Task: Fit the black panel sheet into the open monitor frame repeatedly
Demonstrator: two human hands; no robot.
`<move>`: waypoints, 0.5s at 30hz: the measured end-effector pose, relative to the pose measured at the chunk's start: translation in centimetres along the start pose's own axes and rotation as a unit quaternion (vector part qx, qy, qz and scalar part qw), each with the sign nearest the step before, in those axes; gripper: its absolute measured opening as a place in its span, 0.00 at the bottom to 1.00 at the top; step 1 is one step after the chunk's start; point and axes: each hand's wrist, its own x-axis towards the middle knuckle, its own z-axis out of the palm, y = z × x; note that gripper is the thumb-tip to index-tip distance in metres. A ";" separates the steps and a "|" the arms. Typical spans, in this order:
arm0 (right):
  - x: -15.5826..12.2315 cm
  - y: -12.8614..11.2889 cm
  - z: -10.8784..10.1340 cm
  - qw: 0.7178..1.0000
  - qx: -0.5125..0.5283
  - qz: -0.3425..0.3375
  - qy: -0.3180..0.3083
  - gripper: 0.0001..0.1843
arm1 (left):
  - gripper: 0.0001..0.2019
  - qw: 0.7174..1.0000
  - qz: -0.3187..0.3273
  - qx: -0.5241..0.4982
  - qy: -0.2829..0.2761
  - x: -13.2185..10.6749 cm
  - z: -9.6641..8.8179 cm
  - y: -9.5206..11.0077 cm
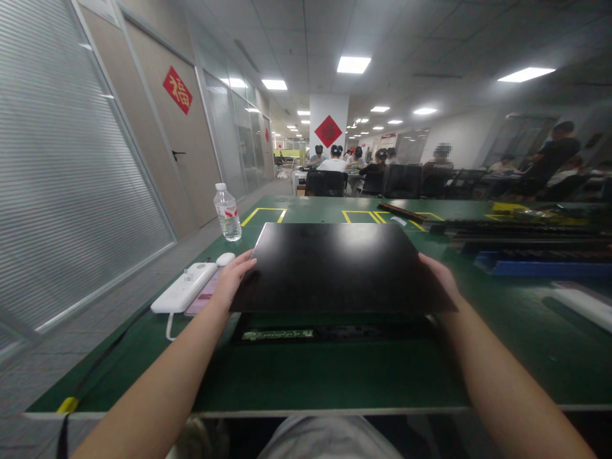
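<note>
A large flat black panel (337, 268) is held level a little above the green table (310, 376). My left hand (233, 275) grips its left edge, fingers curled over the top. My right hand (442, 275) grips its right edge, with most of its fingers hidden under the panel. Beneath the panel's near edge lies a dark tray or board with a green circuit strip (280, 334), mostly hidden.
A water bottle (227, 212) stands at the back left. A white power bank (184, 288), a pink phone and a small white mouse (225, 259) lie by my left hand. Black and blue trays (526, 252) are stacked on the right. Seated people work at desks behind.
</note>
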 end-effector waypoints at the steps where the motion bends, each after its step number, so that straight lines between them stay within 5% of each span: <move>1: -0.1 0.0 0.0 1.000 -0.011 0.016 -0.007 0.26 | 0.30 1.000 0.002 0.007 0.005 0.0 0.0 0.0; 9: -0.5 -1.1 -0.2 0.994 -0.021 0.107 -0.024 0.24 | 0.24 0.998 0.044 0.045 0.020 -0.5 0.7 0.4; 15: -0.8 -1.6 -0.8 0.998 -0.009 0.060 0.017 0.21 | 0.28 0.998 0.039 0.056 -0.002 -1.1 1.1 0.1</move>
